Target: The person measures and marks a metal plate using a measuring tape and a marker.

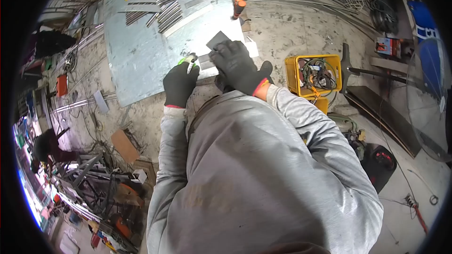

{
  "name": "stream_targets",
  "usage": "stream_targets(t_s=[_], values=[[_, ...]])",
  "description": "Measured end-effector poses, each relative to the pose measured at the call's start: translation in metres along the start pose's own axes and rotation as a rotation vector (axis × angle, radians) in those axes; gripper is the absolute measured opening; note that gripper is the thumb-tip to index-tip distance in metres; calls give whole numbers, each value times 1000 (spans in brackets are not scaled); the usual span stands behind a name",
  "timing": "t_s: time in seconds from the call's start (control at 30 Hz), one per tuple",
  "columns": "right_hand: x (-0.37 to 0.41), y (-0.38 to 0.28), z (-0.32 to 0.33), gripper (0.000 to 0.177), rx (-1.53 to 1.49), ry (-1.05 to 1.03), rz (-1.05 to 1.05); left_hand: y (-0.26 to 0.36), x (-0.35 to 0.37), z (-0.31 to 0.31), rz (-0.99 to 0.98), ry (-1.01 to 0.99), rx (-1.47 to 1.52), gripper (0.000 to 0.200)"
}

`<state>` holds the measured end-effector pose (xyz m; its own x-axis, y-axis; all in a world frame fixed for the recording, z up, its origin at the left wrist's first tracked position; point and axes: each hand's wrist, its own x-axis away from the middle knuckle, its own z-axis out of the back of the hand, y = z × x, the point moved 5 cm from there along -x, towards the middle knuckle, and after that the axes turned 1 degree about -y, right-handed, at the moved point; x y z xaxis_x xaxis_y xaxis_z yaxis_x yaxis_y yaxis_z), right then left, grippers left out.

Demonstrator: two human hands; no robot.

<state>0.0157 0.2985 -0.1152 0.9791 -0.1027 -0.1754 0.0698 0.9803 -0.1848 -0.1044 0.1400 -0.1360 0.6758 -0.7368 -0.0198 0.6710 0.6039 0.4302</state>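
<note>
At upper centre, the gloved left hand (181, 83) grasps a green-and-white tool (190, 59); the right hand (236, 66) overlaps a grey plate (217, 39), grip unclear.

White glare burns across the pale blue sheet (134, 59) toward twelve o'clock; I squint at a bluish-white glow (29, 204) around eight. Straight lines bow near the blackened corners.
</note>
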Motion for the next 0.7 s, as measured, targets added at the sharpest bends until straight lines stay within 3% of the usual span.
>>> stream_targets(t_s=[0.07,0.2,0.27,0.4,0.47,0.7], values=[[-1,-1,-7,49,-17,-86,2,2,-1,2,41,-31,-35,36],[2,0,-13,48,-16,-54,2,3,-2,4,90,-106,-74,38],[3,0,-16,32,-21,-2,2,4,-3,5,130,-141,-27,41],[5,2,-16,33,-52,13,2,7,-2,8,117,-120,6,40],[7,3,-18,47,-60,27,18,5,-3,6,150,-152,-45,39],[9,6,-8,39,-263,121,14,0,-1,1,136,-121,-65,36]])
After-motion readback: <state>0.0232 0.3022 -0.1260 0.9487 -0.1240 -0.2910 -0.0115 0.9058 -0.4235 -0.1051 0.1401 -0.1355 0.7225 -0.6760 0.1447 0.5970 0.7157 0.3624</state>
